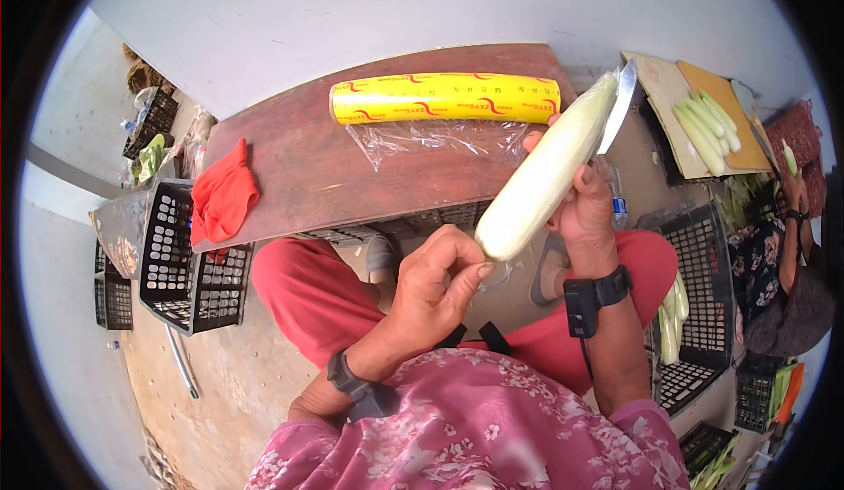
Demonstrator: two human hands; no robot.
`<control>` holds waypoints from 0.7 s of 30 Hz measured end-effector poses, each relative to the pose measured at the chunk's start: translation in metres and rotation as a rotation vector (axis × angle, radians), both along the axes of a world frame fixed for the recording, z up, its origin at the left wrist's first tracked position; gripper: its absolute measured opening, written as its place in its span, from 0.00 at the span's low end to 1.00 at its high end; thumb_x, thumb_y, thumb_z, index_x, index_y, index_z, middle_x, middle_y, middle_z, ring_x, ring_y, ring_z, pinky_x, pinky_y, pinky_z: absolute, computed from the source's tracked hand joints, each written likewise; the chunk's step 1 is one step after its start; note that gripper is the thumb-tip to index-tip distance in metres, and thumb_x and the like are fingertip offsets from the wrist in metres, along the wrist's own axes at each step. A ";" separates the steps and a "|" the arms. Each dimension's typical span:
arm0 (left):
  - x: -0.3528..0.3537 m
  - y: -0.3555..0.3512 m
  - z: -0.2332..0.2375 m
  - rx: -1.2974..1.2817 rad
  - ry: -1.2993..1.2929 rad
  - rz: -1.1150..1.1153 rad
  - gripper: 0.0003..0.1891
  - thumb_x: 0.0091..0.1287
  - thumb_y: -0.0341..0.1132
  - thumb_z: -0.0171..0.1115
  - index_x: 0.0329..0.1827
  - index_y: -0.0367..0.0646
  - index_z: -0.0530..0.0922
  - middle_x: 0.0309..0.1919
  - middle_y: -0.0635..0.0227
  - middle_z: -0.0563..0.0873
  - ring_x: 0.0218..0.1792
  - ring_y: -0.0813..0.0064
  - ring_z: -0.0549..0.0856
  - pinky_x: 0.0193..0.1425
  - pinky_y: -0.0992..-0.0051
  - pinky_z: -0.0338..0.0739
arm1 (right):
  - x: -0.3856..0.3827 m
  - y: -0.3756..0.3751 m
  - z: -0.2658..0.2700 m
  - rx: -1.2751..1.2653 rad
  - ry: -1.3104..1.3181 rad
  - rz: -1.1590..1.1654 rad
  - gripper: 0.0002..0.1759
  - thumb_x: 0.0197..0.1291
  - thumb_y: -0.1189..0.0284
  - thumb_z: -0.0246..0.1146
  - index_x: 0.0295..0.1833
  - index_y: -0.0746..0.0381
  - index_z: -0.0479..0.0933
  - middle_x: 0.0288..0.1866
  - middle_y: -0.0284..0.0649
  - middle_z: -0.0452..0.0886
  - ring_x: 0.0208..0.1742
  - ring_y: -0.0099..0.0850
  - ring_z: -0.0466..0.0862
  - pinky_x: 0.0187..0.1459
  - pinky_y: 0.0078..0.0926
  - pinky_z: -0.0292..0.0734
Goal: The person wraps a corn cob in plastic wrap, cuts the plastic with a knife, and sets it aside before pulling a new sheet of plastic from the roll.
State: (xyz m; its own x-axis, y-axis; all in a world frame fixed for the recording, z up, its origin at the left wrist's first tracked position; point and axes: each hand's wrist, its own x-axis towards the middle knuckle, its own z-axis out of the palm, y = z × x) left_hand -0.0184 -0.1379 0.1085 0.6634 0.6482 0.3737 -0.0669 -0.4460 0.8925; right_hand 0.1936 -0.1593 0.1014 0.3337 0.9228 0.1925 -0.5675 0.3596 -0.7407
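Observation:
A long pale-green vegetable (547, 178), rounded at the near end and tapered at the far end, is held at a slant over the table's front right. My right hand (587, 200) is closed around it from the right, fingers and thumb on its sides. A knife (623, 103) lies along its far right side, blade pointing up and away, its handle hidden at my right hand. My left hand (440, 275) is closed in a pinch at the rounded near end, thumb and forefinger touching the tip. Beyond, a yellow roll of cling film (444, 97) lies across the table, loose film trailing from its front.
The red-brown table (299, 187) stands ahead against a wall, with a red cloth (226, 193) at its left. Black crates (167, 261) stand left; another crate (708, 292) holds pale vegetables at right. Several similar vegetables (708, 130) lie on a board beside a co-worker (782, 270).

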 end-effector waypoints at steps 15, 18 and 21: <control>0.003 0.003 -0.012 -1.070 -0.112 -0.295 0.20 0.69 0.52 0.51 0.40 0.40 0.74 0.30 0.65 0.82 0.24 0.79 0.79 0.27 0.81 0.74 | 0.005 0.008 -0.012 0.045 0.220 0.028 0.39 0.43 0.60 0.73 0.61 0.61 0.67 0.51 0.52 0.79 0.21 0.12 0.68 0.28 0.11 0.75; 0.003 0.003 -0.010 -0.983 -0.028 -0.268 0.16 0.69 0.47 0.54 0.37 0.41 0.75 0.27 0.68 0.81 0.23 0.82 0.78 0.26 0.83 0.72 | 0.010 0.009 -0.019 0.076 0.193 0.072 0.38 0.46 0.60 0.72 0.62 0.63 0.66 0.51 0.53 0.79 0.29 0.20 0.74 0.34 0.19 0.78; 0.002 0.002 -0.005 -0.837 0.003 -0.189 0.10 0.69 0.39 0.57 0.36 0.41 0.77 0.25 0.73 0.81 0.22 0.86 0.77 0.26 0.85 0.70 | 0.013 0.011 -0.022 0.119 0.178 0.093 0.37 0.50 0.60 0.69 0.63 0.64 0.65 0.52 0.53 0.78 0.45 0.37 0.84 0.45 0.34 0.83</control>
State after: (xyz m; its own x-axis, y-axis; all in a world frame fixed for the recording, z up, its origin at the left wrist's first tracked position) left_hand -0.0164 -0.1355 0.1031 0.7885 0.5879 -0.1805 -0.0707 0.3782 0.9230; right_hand 0.2067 -0.1482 0.0794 0.2866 0.9257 0.2471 -0.7201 0.3782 -0.5817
